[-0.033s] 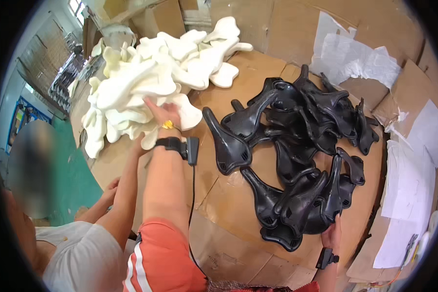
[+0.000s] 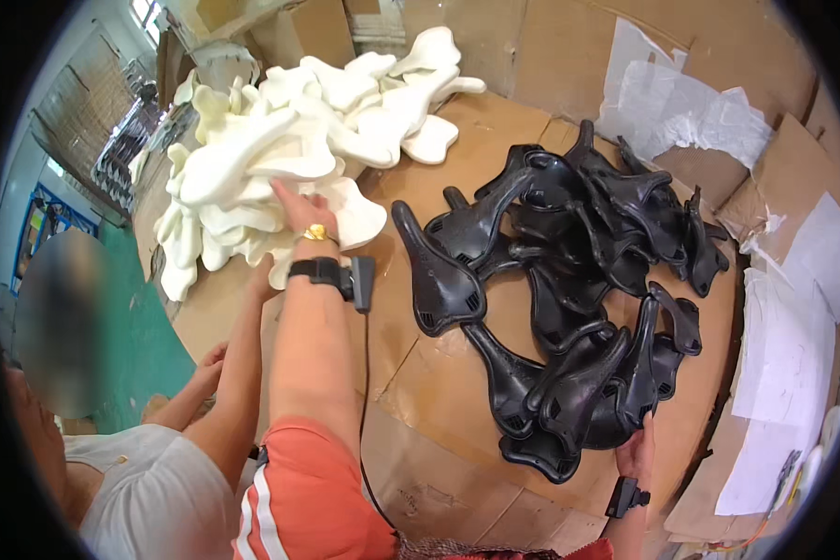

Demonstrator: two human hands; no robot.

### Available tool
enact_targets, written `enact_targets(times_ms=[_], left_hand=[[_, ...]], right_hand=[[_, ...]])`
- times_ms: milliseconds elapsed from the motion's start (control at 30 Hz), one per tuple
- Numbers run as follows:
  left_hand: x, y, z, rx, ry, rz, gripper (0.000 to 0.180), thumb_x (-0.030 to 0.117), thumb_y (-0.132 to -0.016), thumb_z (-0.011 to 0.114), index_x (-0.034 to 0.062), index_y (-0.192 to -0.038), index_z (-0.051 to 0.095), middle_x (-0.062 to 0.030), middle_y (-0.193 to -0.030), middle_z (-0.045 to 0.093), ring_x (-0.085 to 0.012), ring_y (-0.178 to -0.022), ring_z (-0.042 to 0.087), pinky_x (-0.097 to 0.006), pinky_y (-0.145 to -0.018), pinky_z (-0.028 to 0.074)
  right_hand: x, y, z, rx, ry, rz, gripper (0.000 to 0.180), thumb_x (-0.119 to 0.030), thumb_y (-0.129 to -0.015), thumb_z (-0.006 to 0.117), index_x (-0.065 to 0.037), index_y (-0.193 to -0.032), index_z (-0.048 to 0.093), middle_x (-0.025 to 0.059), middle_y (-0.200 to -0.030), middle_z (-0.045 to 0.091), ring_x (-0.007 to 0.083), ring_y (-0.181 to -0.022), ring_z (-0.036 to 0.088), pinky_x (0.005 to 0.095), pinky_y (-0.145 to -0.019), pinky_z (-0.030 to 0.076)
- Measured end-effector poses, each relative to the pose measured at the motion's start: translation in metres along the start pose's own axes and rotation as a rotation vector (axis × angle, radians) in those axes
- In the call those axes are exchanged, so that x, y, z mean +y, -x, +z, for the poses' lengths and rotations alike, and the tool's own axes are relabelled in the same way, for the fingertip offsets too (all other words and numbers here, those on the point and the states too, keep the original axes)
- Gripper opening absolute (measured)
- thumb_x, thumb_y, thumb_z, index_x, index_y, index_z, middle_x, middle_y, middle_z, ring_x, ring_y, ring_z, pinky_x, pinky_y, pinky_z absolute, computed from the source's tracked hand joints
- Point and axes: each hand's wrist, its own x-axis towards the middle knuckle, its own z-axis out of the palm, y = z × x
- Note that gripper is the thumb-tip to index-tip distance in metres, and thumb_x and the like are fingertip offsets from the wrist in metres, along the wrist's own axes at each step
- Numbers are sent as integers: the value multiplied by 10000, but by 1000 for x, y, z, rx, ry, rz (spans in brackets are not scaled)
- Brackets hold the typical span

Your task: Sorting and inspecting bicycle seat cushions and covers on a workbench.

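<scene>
Evidently, the left hand (image 2: 308, 210) is placed at the near side of the heap of white pieces (image 2: 261, 163), with its fingers partly spread and its thumb side set against them. Whether any piece is gripped there cannot be told, since the fingertips are partly lost among the white shapes. Just to the right of this hand, a broad-ended white piece (image 2: 359, 217) is seen; the rest of the heap is spread ahead of it and to its left. Around the wrist behind it, a gold-coloured ornament (image 2: 316, 231) and a black strap (image 2: 319, 270) are worn.

The right hand (image 2: 636, 455) is held at the near edge of the heap of black pieces (image 2: 579, 383), by which its fingers are partly hidden; whether it is closed on one cannot be told. From this hand, the black heap is stretched ahead and to the left, over the cardboard-covered tabletop (image 2: 439, 378). To its right, well apart, white sheets (image 2: 779, 373) are seen against cardboard.

Behind and to the left of the left hand, a co-worker's hand (image 2: 264, 278) is held near the white heap.
</scene>
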Motion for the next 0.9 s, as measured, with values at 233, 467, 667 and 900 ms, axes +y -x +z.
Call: enact_targets(times_ms=[233,467,667,900], left_hand=[[45,-57,-27,-174,-162,-86,752,663,-763,553,197,-1325,370,-10,-1347,359,-250,-1144,356,-406,-856,389],[36,-75,-6,74,-29,-34,773,264,-709,782,102,-1304,316,-137,-1222,481,-290,-946,544,-397,-672,532],[33,-30,-31,-120,-127,104,515,178,-811,655,17,-1215,380,-138,-1065,554,-263,-792,582,-358,-611,529],[34,134,-150,-710,-614,-93,447,95,-848,575,40,-1272,444,-85,-1241,500,-208,-1067,529,-355,-846,482]], right_hand=[[1,-10,6,-121,-52,39,452,-330,-920,530,-35,-1256,462,121,-1178,585,256,-1040,581,397,-958,441],[-3,-26,2,-89,141,24,426,-269,-903,568,-32,-1242,467,121,-1170,581,255,-1018,584,396,-907,476],[7,-32,24,-64,149,97,464,-230,-875,610,-33,-1264,451,116,-1181,574,270,-1037,581,417,-911,480],[21,-47,37,-109,155,214,524,-237,-854,643,-28,-1284,430,152,-1204,559,296,-1027,588,452,-886,493]])
